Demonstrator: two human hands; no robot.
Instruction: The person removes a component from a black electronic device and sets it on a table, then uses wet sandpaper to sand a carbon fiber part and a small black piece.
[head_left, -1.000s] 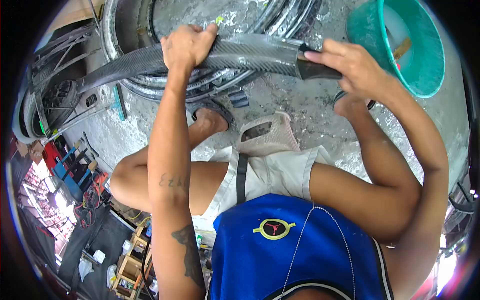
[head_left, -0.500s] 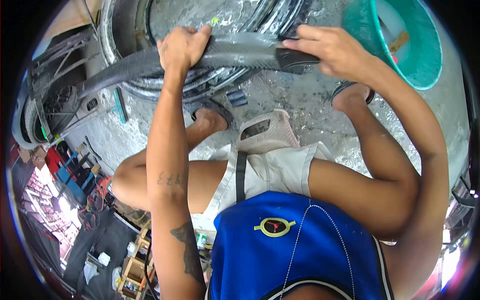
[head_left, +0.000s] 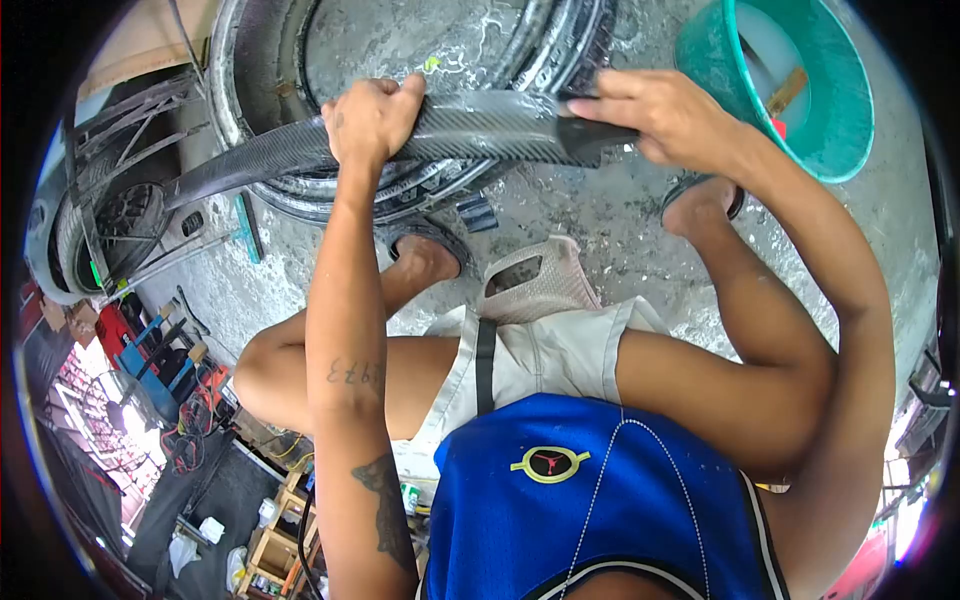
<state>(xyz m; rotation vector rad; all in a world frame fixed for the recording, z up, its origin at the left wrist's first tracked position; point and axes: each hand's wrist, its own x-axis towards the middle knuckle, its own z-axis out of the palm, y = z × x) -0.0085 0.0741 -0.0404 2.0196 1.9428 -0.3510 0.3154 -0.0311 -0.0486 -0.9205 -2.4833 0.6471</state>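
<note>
A long, curved dark part with a carbon-weave surface [head_left: 480,125] spans the upper middle of the head view, over some black rings that look like tires. My left hand [head_left: 372,120] is wrapped over its middle, fingers curled behind the far edge and hidden there. At the part's right end my right hand [head_left: 655,108] pinches a small black piece [head_left: 590,137] that lies against the surface; the exact shape of this piece is unclear.
Right of the part stands a green tub [head_left: 715,55] with cloudy liquid and a brush-like tool [head_left: 790,90]. Tires [head_left: 232,80] lie beyond. A squeegee-like tool [head_left: 247,228] is on the wet floor at left. A woven plastic stool [head_left: 540,290] is beneath me.
The part and my left hand appear slightly lower in view, as do the floor and stool. My right hand still holds the black piece at the right end.
</note>
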